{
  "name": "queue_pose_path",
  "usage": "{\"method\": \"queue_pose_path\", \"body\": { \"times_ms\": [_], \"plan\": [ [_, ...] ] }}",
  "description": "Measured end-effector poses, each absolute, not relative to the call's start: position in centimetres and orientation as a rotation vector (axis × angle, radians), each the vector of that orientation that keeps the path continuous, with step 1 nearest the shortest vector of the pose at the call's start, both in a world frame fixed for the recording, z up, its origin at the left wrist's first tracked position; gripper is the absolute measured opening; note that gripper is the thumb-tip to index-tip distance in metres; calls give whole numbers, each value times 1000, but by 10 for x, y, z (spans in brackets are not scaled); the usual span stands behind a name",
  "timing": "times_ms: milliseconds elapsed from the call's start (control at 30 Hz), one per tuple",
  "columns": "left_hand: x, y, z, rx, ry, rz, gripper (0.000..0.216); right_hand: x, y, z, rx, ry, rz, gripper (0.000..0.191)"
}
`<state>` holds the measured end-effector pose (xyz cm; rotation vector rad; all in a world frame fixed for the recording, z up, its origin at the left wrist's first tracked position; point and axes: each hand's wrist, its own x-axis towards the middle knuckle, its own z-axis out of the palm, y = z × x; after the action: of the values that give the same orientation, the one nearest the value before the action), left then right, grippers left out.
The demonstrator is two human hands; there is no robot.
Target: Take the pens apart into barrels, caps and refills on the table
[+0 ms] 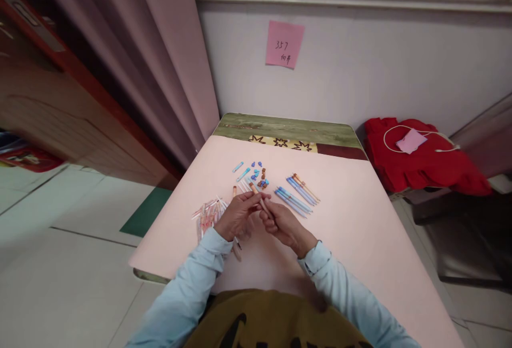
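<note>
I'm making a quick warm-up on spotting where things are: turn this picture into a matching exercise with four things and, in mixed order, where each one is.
Things
1. Pens laid in two groups
2. Sticky note marked 357
3. Red ruffled cloth
4. Loose pile of thin pen parts

Places
A. On the wall
B. On the table, to the left of the left hand
C. Beyond the table's right edge
D. On the table, ahead of the right hand

Right pairs
1-D, 2-A, 3-C, 4-B
</note>
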<state>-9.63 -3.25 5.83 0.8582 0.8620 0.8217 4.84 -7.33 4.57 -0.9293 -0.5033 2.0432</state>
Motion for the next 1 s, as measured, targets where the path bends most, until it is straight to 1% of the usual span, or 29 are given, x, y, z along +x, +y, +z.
{"method": "queue_pose_path", "body": {
  "times_ms": [133, 233, 300, 400, 533, 600, 633, 733, 800, 867, 933, 1000],
  "plan": [
    [-90, -30, 53, 784, 826, 844, 30, 61, -74, 50, -862, -457, 2210, 35],
    [-87, -30, 52, 738, 747, 855, 34, 66, -76, 50, -793, -383, 2224, 29],
    [-83, -32, 53, 733, 724, 902, 33, 65, -77, 50, -784, -385, 2198, 30],
    [-76, -34, 55, 766, 783, 989, 28, 62, -77, 48, -870, -499, 2061, 35],
    [-69, -33, 55, 686, 929, 1102, 20, 57, -77, 44, -1157, -853, 1626, 38],
    [-67, -33, 55, 657, 978, 1138, 20, 55, -79, 41, -1240, -913, 1487, 40],
    [-67, -32, 54, 654, 987, 1145, 19, 55, -80, 39, -1251, -895, 1505, 44],
    [-67, -32, 54, 654, 989, 1136, 20, 56, -81, 35, -1195, -763, 1749, 61],
    [-67, -32, 54, 657, 1007, 1132, 21, 56, -80, 33, -1152, -689, 1836, 61],
    [-68, -32, 54, 675, 1034, 1156, 22, 56, -78, 33, -1142, -669, 1775, 53],
    [-68, -31, 53, 680, 1051, 1181, 22, 54, -76, 34, -1149, -686, 1627, 46],
    [-67, -30, 52, 670, 1056, 1188, 24, 52, -75, 34, -1151, -691, 1491, 47]
  ]
}}
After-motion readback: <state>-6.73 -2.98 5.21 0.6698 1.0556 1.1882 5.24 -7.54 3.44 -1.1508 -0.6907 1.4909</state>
